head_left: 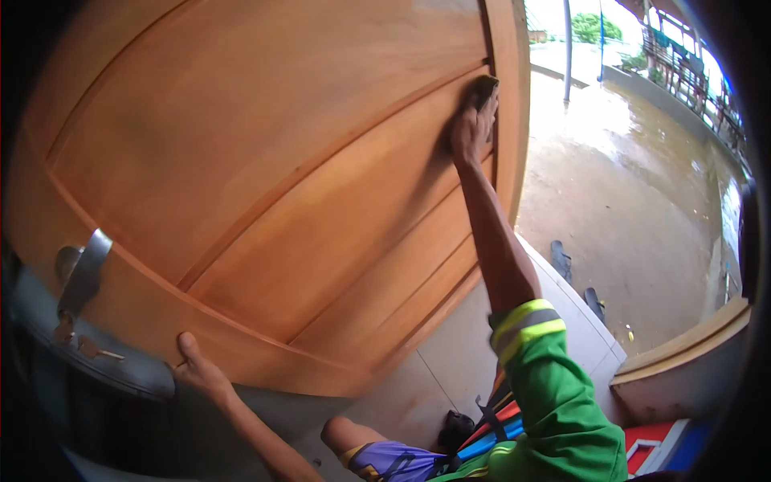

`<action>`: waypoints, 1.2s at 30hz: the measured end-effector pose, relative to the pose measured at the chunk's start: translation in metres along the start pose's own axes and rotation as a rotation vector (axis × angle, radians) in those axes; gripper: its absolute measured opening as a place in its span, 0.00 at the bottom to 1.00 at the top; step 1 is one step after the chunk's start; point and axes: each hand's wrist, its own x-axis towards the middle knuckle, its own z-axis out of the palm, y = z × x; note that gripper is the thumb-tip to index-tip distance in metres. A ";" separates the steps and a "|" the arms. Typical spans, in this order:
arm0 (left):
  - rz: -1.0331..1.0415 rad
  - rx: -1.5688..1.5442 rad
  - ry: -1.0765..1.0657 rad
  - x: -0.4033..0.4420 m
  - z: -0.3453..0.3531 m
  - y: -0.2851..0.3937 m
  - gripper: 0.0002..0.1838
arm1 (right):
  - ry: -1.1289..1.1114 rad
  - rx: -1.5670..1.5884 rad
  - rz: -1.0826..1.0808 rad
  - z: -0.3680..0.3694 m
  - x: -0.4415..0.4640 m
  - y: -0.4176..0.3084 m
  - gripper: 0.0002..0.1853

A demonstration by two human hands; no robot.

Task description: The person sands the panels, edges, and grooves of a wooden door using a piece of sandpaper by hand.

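A wooden panel door [321, 233] with grooves fills the left and middle of the view. My right hand [474, 132] is up near the door's far edge, its fingers closed over a dark, flat block [485, 90] that lies against the wood. What exactly the block is, I cannot make out. Lower left, my left hand [198, 368] grips the near edge of the door, thumb on the face and the other fingers hidden behind. Left of that hand, a metal door handle [87, 269] sticks out, with keys [90, 348] hanging at the lock.
Pale floor tiles [450, 361] lie below the door. Outside, a wet concrete yard [626, 185] stretches back to a low wall, with a thin pole [568, 48] standing in it. Dark sandals [561, 260] rest by the step. A wooden door frame piece [683, 341] juts in at right.
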 end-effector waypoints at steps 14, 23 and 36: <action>-0.109 0.052 0.004 0.003 0.000 0.005 0.39 | -0.455 -0.317 -0.095 0.002 0.029 -0.082 0.36; 0.016 0.012 -0.001 0.005 -0.006 -0.015 0.36 | -0.234 -0.199 0.231 -0.090 -0.037 -0.003 0.30; -0.025 -0.254 -0.014 0.001 0.007 -0.010 0.30 | -0.923 -0.238 -0.299 -0.023 -0.047 -0.216 0.42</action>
